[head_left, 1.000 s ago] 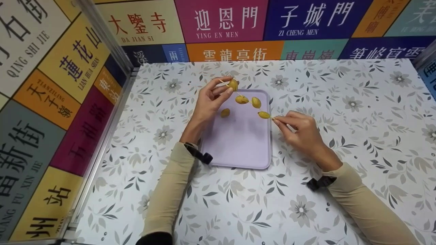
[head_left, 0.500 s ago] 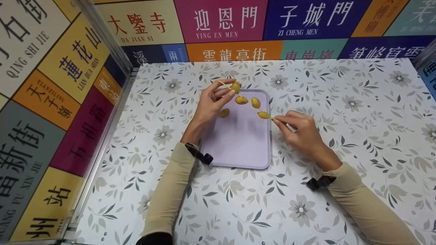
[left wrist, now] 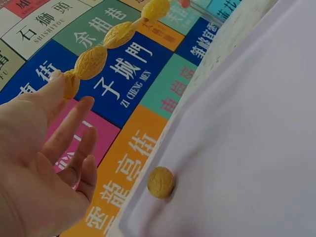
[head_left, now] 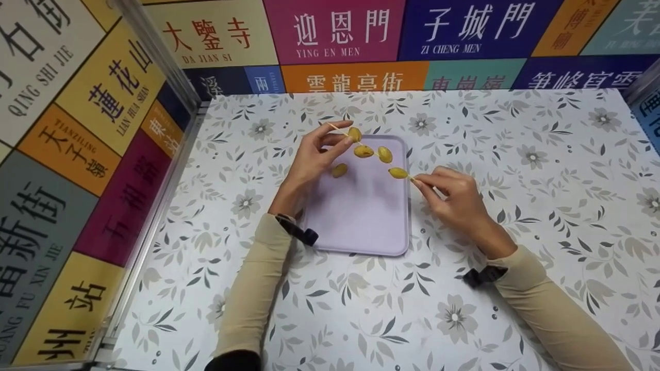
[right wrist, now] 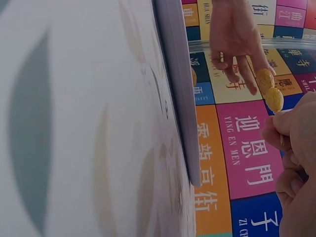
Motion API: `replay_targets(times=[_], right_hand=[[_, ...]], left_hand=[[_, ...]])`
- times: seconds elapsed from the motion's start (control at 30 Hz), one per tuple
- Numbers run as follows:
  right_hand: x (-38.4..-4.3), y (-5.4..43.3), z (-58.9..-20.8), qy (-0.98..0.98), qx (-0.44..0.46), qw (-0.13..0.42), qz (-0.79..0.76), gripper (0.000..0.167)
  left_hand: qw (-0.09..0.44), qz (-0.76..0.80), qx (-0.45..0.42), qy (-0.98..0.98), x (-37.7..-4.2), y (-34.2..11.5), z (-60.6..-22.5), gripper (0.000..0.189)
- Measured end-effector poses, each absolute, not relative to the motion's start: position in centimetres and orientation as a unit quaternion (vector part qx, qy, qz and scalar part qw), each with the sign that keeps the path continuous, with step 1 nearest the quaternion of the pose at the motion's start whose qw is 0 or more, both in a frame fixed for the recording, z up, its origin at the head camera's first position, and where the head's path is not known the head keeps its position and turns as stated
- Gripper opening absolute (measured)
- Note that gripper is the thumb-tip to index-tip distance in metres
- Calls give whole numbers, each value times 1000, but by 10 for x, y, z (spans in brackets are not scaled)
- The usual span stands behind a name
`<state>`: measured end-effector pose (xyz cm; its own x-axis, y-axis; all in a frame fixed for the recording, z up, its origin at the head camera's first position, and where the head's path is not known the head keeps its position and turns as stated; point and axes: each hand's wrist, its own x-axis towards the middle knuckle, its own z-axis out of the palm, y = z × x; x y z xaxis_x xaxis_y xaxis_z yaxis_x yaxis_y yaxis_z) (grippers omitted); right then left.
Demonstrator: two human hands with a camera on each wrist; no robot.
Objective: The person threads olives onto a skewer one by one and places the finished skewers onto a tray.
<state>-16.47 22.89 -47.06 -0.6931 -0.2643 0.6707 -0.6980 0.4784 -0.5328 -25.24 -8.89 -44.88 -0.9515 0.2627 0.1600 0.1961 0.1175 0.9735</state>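
Note:
A thin wooden skewer carries several yellow, wrinkled oval fruits and is held slanting above the lilac tray. My left hand pinches the endmost fruit between thumb and finger; the skewer's tip sticks out past it. Close beside it on the skewer is a second fruit, then another. The fruit at the other end is nearest my right hand, which pinches the skewer's bare end. In the left wrist view the row of fruits runs up from the left thumb.
One loose yellow fruit lies in the tray near its far left corner. The tray stands on a table with a floral cover. Panels with large lettering rise behind the table and on its left.
The fruit in my left hand has shifted slightly down, closer to the neighbouring fruit, and more of the skewer's tip shows. My right hand has hardly moved.

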Motion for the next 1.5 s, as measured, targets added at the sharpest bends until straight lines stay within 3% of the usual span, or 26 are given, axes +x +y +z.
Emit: replay_targets(times=[0.3, 0.53, 1.07, 1.5], right_hand=[[-165, 231, -472, -825, 284, 259, 414, 14], [-165, 232, -471, -832, 281, 250, 408, 14], [-167, 232, -472, -821, 283, 265, 420, 13], [-167, 231, -472, -821, 295, 264, 412, 14]], left_hand=[[63, 407, 102, 906, -256, -101, -461, 29], [84, 343, 90, 931, -254, -95, -463, 23], [15, 662, 45, 748, -263, -113, -452, 29], [37, 702, 3, 711, -264, -116, -450, 26]])
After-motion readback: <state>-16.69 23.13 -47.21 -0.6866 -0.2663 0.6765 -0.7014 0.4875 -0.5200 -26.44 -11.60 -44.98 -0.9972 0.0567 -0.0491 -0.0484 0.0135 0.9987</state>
